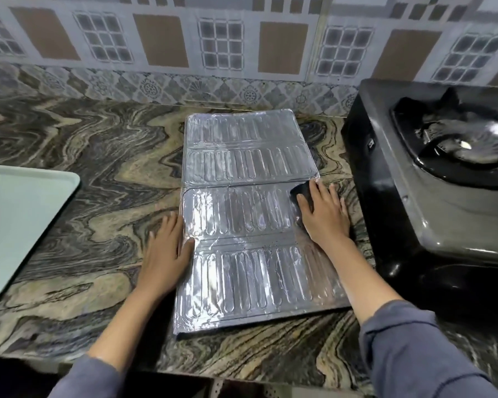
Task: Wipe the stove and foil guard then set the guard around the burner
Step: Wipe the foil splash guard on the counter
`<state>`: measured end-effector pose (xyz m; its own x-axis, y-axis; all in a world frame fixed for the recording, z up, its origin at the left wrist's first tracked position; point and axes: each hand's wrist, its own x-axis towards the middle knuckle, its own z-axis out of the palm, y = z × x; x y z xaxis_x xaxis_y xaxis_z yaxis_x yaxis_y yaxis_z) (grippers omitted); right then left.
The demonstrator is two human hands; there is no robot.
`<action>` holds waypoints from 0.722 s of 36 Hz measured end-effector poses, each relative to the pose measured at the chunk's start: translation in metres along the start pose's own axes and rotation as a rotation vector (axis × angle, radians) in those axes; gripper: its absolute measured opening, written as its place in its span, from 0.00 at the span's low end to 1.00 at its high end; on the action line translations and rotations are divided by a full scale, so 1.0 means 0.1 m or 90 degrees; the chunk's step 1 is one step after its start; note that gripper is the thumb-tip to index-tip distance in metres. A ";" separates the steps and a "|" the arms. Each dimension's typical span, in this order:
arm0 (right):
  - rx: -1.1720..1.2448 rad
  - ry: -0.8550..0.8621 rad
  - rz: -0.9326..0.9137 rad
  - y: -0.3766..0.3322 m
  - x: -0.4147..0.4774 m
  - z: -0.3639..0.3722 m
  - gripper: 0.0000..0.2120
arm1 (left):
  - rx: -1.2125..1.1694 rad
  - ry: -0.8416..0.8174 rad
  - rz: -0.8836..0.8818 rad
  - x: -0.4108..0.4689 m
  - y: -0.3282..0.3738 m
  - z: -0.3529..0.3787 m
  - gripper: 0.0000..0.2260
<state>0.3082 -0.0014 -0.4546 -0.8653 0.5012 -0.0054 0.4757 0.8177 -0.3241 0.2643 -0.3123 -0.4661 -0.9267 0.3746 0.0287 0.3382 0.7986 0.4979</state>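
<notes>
The ribbed silver foil guard [247, 222] lies flat on the marbled counter, folded into panels. My left hand [167, 251] rests flat on the counter at the guard's left edge, thumb on the foil. My right hand [325, 216] presses a dark cloth [301, 192] onto the guard's right edge, fingers spread over it. The black gas stove [431, 193] stands to the right, and its burner [466, 150] sits under a black pan support.
A pale green tray [20, 219] lies on the counter at the left edge. A patterned tiled wall [222, 44] runs along the back. The marbled counter [92, 156] ends at a front edge near my body.
</notes>
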 end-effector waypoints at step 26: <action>0.012 0.073 0.051 -0.62 -0.02 0.40 0.28 | 0.133 -0.022 -0.028 -0.18 -0.01 0.16 0.29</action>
<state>0.2742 -0.0642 -0.4727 -0.8008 0.5942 0.0754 0.5382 0.7690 -0.3448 0.2834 -0.3126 -0.4810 -0.9367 0.3496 -0.0206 0.3268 0.8937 0.3074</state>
